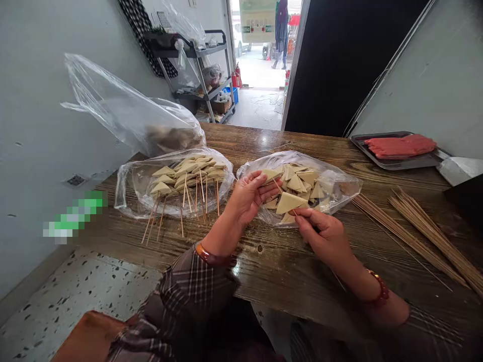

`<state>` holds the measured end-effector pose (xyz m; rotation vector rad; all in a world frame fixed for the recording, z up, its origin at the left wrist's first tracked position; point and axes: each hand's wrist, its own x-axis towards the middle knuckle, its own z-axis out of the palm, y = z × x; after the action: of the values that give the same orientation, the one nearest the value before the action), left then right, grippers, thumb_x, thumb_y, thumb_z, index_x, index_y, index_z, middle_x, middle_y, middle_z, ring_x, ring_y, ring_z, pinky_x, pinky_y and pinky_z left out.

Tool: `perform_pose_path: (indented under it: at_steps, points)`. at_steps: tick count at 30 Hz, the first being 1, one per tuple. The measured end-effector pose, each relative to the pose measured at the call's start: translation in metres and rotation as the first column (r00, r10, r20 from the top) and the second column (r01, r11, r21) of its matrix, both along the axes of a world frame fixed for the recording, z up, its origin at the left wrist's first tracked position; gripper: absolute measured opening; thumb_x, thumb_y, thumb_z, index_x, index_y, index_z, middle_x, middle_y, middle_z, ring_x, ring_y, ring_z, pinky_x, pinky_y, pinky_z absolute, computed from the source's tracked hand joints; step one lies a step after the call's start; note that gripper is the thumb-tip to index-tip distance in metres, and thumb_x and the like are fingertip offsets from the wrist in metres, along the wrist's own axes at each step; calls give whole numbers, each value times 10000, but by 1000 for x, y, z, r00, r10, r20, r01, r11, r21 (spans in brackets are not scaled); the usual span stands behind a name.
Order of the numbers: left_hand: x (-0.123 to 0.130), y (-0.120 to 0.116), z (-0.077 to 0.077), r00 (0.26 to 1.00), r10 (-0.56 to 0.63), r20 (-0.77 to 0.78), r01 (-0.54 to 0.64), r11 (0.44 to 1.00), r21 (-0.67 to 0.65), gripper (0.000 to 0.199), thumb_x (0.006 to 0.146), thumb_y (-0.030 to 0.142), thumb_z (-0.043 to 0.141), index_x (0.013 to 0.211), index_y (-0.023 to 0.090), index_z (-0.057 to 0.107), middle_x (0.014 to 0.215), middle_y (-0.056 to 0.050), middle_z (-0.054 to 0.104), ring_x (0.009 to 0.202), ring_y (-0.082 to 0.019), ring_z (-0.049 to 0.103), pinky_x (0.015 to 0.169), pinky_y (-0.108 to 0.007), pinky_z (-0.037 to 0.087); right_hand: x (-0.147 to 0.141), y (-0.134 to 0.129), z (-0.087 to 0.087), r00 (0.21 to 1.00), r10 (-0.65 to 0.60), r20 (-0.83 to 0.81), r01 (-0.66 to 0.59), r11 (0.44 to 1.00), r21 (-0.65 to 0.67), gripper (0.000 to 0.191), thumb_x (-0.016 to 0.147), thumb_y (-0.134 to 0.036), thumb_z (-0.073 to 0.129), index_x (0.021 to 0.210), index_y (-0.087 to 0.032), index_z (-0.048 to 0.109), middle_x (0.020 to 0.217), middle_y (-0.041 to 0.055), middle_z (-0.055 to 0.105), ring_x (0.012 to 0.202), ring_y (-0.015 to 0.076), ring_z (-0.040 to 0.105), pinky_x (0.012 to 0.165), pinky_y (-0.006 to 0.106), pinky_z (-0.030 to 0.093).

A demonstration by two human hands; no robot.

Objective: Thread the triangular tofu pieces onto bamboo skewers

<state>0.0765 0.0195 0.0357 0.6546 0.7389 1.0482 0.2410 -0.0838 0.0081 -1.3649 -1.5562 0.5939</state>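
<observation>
My left hand [251, 197] holds a pale yellow triangular piece [270, 174] between thumb and fingers, with a thin stick running down from it. In my right hand [320, 232], thumb and fingers are pinched on a thin wooden skewer [295, 213] beside another folded triangle [290, 202]. Both hands are over the front of a clear plastic bag [341, 193] bearing a pile of loose triangles [296, 181]. To the left, a second clear bag [130, 183] carries stacked triangles [188, 171] on skewers, whose sticks point toward me.
Bundles of bare skewers [433, 236] lie at the right of the wooden table [264, 261]. A dark tray [396, 163] with red strips [400, 146] is at the back right. An upright plastic bag [128, 113] stands back left; beyond are a shelf cart [207, 50] and a doorway.
</observation>
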Motion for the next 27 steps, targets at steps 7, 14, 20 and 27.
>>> perform_pose_path:
  at_steps: [7, 14, 20, 27]
  points:
    - [-1, -1, -2, 999, -32, 29, 32, 999, 1, 326, 886, 177, 618, 1209, 153, 585, 935, -114, 760, 871, -211, 751, 862, -354, 577, -1, -1, -3, 998, 8, 66, -6, 1000, -23, 233, 888, -337, 557, 943, -216, 749, 491, -25, 559, 496, 156, 558, 511, 274, 453]
    - [-1, -2, -1, 999, -23, 48, 25, 999, -23, 319, 921, 155, 558, 1239, 132, 576, 900, -119, 761, 851, -208, 753, 842, -336, 577, -1, 0, -6, 998, 7, 59, -5, 1000, -31, 237, 897, -325, 552, 945, -202, 748, 487, -33, 529, 474, 141, 529, 492, 262, 434]
    - [0, -2, 0, 999, -14, 50, 16, 999, -30, 305, 927, 154, 547, 1228, 127, 579, 908, -121, 761, 832, -204, 751, 858, -347, 571, 0, 0, -7, 998, 6, 64, -4, 1000, -21, 235, 902, -319, 556, 953, -196, 750, 494, -38, 526, 461, 132, 510, 504, 260, 436]
    - [-1, -3, 1, 998, -14, 60, 16, 999, -32, 289, 925, 153, 547, 1211, 124, 578, 901, -121, 761, 830, -205, 752, 808, -320, 576, 1, 1, -10, 997, 16, 69, -14, 999, -34, 249, 913, -312, 544, 979, -184, 747, 511, -34, 532, 502, 137, 546, 535, 254, 451]
